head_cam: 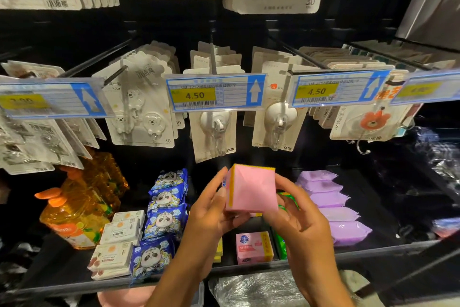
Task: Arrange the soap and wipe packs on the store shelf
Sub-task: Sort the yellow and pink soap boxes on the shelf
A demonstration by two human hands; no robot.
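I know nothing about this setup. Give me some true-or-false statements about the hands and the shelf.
1. The left hand and right hand together hold a pink box. True.
2. The purple packs lie left of the blue panda packs. False: they lie to the right.
3. A pink soap pack sits on the shelf below the held box. True.
4. The middle price tag reads 9.90. False: it reads 4.50.
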